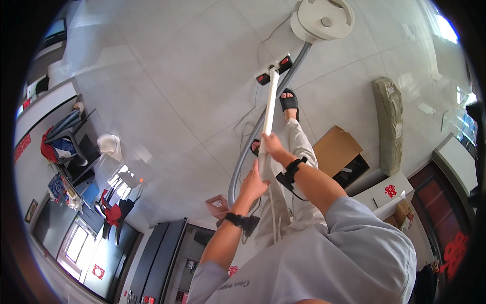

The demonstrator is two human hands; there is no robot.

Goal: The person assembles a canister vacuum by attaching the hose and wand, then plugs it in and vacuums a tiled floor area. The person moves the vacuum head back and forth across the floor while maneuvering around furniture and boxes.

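Note:
Both my hands grip the white tube [271, 104] of a vacuum cleaner. My right hand [274, 145] wraps around it higher up, and my left hand [251, 185] holds its near end. At the tube's far end the floor head [274, 69], white with black and red parts, is on the tiles in front of my feet. A grey ribbed hose [243, 155] curves from near my left hand, passes under the tube, and joins the round cream vacuum body [324, 21] ahead. The hose end at my left hand is partly hidden.
A thin cord [248, 114] trails over the tiled floor [182, 83] near my sandalled feet. To my right are an opened cardboard box [336, 148] and a long wrapped package [388, 125]. Chairs [114, 212] and a white bag [110, 146] stand left. A pinkish box [217, 206] sits beside the hose.

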